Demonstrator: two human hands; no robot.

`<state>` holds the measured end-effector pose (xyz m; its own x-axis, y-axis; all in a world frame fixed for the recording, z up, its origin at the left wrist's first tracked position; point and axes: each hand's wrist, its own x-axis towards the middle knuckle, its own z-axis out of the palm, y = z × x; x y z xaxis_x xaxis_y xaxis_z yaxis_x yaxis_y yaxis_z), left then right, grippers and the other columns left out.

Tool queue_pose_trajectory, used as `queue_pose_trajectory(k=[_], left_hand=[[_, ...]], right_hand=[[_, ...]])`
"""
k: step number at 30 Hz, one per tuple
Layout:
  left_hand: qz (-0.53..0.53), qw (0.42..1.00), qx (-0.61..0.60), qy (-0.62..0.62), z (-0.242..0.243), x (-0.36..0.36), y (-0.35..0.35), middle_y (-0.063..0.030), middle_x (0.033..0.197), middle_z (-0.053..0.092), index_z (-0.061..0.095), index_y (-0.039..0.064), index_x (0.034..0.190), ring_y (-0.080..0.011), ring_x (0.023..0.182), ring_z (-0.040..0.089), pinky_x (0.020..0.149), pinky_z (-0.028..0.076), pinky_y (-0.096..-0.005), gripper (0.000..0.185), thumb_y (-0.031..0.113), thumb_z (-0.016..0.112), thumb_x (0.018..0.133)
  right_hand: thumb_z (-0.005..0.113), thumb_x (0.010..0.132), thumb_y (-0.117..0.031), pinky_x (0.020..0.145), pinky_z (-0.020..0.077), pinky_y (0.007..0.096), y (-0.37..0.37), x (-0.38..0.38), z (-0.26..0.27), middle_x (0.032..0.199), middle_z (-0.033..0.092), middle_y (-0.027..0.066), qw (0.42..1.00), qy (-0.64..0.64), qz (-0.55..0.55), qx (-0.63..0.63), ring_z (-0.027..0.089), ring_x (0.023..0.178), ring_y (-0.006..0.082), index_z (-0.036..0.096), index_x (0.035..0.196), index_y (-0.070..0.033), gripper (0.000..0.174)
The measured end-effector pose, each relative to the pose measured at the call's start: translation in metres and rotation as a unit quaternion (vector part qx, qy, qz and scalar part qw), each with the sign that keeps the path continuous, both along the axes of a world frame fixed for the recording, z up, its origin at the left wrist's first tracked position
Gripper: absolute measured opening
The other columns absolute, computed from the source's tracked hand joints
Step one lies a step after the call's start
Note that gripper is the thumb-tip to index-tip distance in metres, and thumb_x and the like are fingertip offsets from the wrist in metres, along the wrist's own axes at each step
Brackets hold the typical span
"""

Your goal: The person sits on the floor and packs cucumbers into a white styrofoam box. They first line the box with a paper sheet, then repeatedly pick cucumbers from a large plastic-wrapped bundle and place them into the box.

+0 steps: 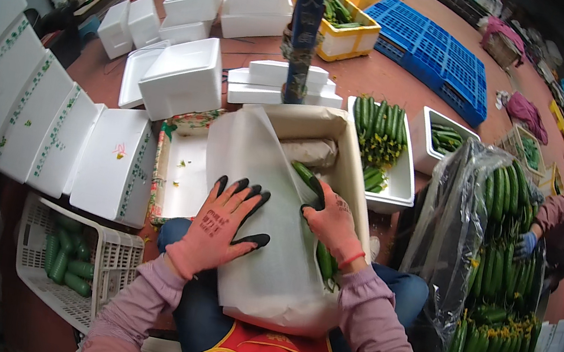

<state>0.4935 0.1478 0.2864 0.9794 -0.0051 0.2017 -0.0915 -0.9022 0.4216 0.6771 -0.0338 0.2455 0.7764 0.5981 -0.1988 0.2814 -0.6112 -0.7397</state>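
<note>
A sheet of white paper [272, 231] lies over the near left part of a paper-lined box [359, 172] before me. My left hand [218, 230], in a pink glove with black fingertips, rests on the sheet with fingers spread. At the sheet's right edge is my gloved right hand [334, 216], its index finger against a green cucumber [304, 173] in the box. Its thumb lies by the paper edge; the other fingers are hidden, so its grip is unclear. More green cucumber [324, 262] shows below that hand. A paper-wrapped bundle [310, 151] sits at the box's far end.
A scale post [304, 33] rises behind the box. White foam boxes [115, 158] line the left, above a plastic basket [113, 265]. Cucumbers fill a foam box [381, 125] and a plastic-lined container [497, 270] at right, where a co-worker's gloved hand [526, 244] reaches in.
</note>
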Motion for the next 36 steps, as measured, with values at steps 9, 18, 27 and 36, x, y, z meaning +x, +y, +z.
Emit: queue_pose_trajectory(k=[9,18,27,36], left_hand=[[-0.082,0.939,0.248,0.223,-0.091,0.065,-0.031,-0.0213,0.146,0.05,0.051,0.002,0.14,-0.0414,0.141,0.039,0.124,0.015,-0.0548,0.085,0.058,0.072,0.08],[-0.041,0.953,0.198,0.225,-0.067,0.053,-0.054,-0.0226,0.155,0.038,0.034,-0.002,0.151,-0.0403,0.144,0.031,0.124,0.013,-0.0515,0.092,0.039,0.076,0.081],[-0.086,0.99,0.057,0.098,-0.005,0.023,-0.127,-0.0187,0.149,0.047,0.047,0.004,0.146,-0.0381,0.14,0.039,0.122,0.022,-0.0488,0.065,0.013,0.066,0.085],[-0.212,0.974,0.056,0.051,0.021,0.033,-0.214,-0.0195,0.145,0.05,0.052,0.003,0.139,-0.0398,0.139,0.041,0.122,0.022,-0.0536,0.062,0.009,0.07,0.08]], right_hand=[[0.052,0.093,-0.007,0.053,0.0571,0.0402,-0.006,0.023,-0.105,0.079,0.075,0.0135,0.928,-0.269,0.011,-0.256,0.075,0.071,0.0273,0.058,0.123,-0.008,0.03],[0.064,0.089,-0.047,0.079,0.0503,0.0387,-0.097,-0.05,-0.016,0.104,0.061,0.0096,0.934,-0.316,-0.021,-0.162,0.061,0.094,0.0238,0.045,0.146,-0.006,0.073],[0.075,0.078,-0.027,0.09,0.051,0.0433,-0.423,-0.175,0.083,0.111,0.064,0.0186,0.855,-0.323,-0.351,-0.204,0.062,0.102,0.0341,0.056,0.131,0.002,0.063],[0.052,0.086,-0.012,0.081,0.0576,0.0446,-0.718,-0.244,0.118,0.098,0.071,0.0182,0.553,-0.213,-0.592,-0.545,0.071,0.091,0.0346,0.065,0.104,-0.005,0.023]])
